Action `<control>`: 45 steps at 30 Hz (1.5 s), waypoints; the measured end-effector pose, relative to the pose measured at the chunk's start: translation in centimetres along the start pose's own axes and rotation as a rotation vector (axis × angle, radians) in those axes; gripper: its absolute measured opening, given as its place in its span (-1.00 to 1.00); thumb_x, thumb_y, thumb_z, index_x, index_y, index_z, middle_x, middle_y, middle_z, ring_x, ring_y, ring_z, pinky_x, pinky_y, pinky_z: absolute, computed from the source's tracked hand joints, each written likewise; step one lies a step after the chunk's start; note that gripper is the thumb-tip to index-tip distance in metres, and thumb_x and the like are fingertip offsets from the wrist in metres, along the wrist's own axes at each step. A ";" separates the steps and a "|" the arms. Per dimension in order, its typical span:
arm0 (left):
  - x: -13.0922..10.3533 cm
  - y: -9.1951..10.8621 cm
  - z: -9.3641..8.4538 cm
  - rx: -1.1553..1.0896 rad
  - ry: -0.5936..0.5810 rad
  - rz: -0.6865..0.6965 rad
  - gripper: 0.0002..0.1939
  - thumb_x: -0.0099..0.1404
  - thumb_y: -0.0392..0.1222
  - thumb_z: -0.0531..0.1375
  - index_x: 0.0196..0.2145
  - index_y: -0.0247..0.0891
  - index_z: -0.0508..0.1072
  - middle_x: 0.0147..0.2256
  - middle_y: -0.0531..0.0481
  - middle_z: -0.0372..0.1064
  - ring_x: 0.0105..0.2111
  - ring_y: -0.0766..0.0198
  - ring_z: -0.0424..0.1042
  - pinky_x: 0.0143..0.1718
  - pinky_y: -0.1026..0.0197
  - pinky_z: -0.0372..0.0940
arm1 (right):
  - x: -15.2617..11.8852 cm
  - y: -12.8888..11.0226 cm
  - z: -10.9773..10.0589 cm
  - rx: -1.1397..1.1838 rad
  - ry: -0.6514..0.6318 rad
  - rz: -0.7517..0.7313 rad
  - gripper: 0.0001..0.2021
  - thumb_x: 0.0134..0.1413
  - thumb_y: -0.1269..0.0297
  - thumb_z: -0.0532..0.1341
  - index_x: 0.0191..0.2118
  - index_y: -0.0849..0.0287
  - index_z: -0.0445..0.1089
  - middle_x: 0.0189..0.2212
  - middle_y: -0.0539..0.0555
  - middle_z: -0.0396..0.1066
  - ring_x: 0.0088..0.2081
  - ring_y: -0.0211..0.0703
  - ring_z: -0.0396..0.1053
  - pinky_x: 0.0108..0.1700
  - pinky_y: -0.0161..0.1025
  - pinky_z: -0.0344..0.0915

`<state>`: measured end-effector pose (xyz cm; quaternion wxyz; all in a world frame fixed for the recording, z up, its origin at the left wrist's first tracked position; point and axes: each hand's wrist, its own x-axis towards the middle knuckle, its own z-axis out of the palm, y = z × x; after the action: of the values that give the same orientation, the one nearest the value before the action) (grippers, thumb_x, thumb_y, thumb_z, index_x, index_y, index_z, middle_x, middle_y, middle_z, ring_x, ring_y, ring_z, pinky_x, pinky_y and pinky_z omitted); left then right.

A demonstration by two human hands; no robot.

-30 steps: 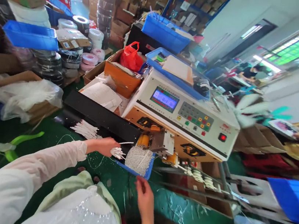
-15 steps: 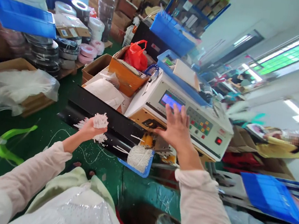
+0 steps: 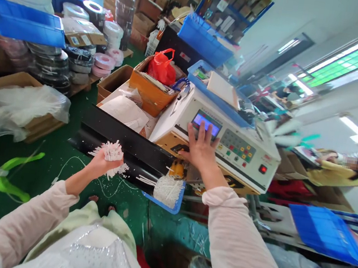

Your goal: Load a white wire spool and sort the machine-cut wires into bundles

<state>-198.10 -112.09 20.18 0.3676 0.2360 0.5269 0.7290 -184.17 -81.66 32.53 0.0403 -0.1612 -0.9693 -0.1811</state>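
Note:
My left hand (image 3: 102,164) is closed round a bundle of thin white tubes (image 3: 114,151), their ends sticking out above the fingers. It is over the black chute (image 3: 131,143), where more white pieces lie. My right hand (image 3: 201,152) is open, fingers spread, in front of the white machine (image 3: 181,119) at the lower edge of its lit blue screen (image 3: 215,128). Whether the fingertips touch the panel I cannot tell. Below the yellow rollers (image 3: 178,169), a pile of white cut tubes (image 3: 166,190) fills a blue tray (image 3: 173,208).
An orange box (image 3: 152,97) with a red plastic bag (image 3: 162,69) stands behind the chute. Stacked reels (image 3: 46,69) and blue bins (image 3: 26,24) are on the left. White bits lie scattered on the green floor (image 3: 73,148). A person in yellow (image 3: 336,176) is at the far right.
My right hand has moved left and a little down across the machine's front. My left hand has shifted slightly left and down with the bundle of white tubes.

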 end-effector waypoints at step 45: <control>0.0 -2.1 2.6 -0.030 -0.029 -0.088 -0.74 0.02 -0.25 0.39 -0.45 -0.29 0.34 -0.45 0.06 0.30 -0.41 0.32 0.32 -0.35 0.26 0.25 | -0.1 0.5 -0.3 0.067 -0.128 0.031 0.17 0.04 0.20 0.33 0.31 -0.02 -0.78 0.31 0.24 -0.96 0.31 0.65 -0.61 0.06 0.66 -0.20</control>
<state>-195.55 -110.15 19.06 0.4104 0.2177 0.5204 0.7165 -183.90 -81.38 32.95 -0.0135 -0.1861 -0.9728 -0.1372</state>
